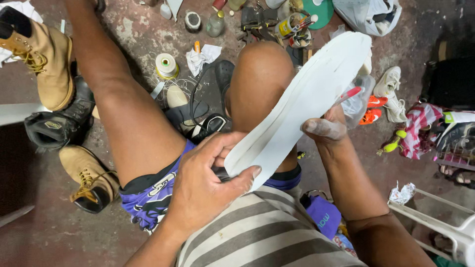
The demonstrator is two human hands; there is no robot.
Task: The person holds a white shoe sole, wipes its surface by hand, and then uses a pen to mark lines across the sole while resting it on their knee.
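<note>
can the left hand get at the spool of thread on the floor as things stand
Probably not right away. The left hand is gripping the near end of the white shoe sole, which it would have to release first. The spool of thread sits on the floor beyond the left thigh, so the hand would need a long forward reach.

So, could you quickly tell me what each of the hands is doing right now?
Left hand: closed, gripping the near end of the white sole.
Right hand: closed on the sole's edge.
</note>
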